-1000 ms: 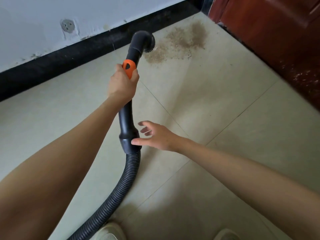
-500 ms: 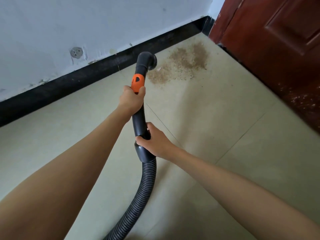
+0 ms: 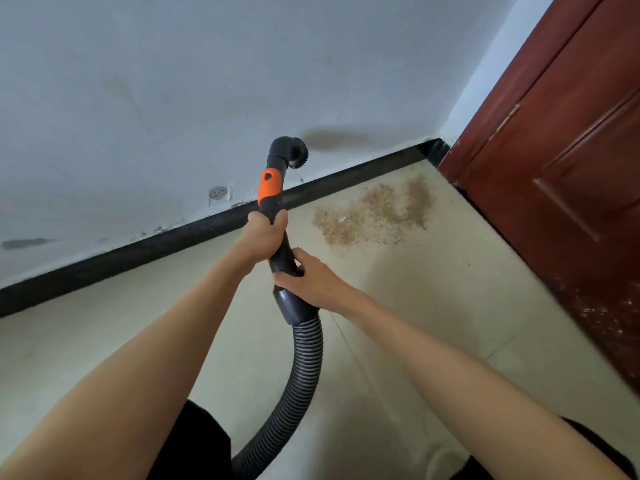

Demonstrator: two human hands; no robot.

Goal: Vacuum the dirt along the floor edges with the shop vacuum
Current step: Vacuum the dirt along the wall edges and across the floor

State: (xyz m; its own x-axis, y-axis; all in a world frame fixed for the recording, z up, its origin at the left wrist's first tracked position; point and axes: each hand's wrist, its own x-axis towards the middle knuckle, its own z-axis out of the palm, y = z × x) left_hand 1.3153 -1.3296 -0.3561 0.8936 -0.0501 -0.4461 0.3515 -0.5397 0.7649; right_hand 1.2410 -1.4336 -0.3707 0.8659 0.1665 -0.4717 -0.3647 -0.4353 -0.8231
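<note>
A black vacuum wand (image 3: 277, 247) with an orange band (image 3: 269, 187) points up and away from me. Its round brush nozzle (image 3: 290, 152) hangs in the air in front of the wall, well above the floor. My left hand (image 3: 266, 233) grips the wand just below the orange band. My right hand (image 3: 306, 277) grips it lower down, at the cuff where the ribbed hose (image 3: 304, 372) joins. A patch of brown dirt (image 3: 374, 216) lies on the floor tiles to the right of the nozzle, near the corner.
A black baseboard (image 3: 138, 251) runs along the foot of the white wall (image 3: 173, 81). A dark red door (image 3: 571, 168) closes off the right side. A round wall fitting (image 3: 218, 194) sits low on the wall. The hose curves down between my legs.
My right hand went from hovering open beside the hose cuff to gripping the wand. The wand and nozzle have lifted off the floor, and my view has tilted up towards the wall.
</note>
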